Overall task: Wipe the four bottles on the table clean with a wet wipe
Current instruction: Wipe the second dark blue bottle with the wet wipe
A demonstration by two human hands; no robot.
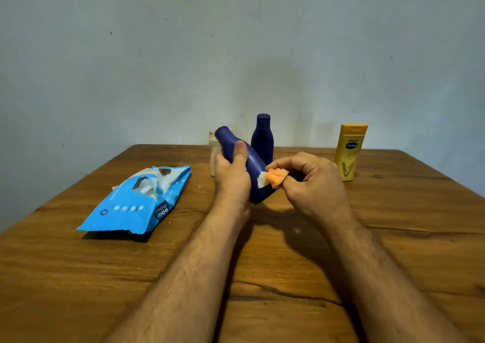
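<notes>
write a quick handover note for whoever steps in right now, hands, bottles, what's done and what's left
Left hand: grips the tilted dark blue plastic bottle, its base near the wooden table.
Right hand: fingers pinch the bunched orange-and-white wet wipe against that bottle's side.
Standing at the back: second dark blue bottle, yellow plastic lotion bottle, cream bottle partly hidden.
Blue wipes packet lies on the left.
Done: cannot tell which bottles are clean.
Left: finish this one, check the others.

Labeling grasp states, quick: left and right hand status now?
Left hand: closed, fingers gripping the tilted blue bottle.
Right hand: closed, fingers pinching the wipe against that bottle.
</notes>
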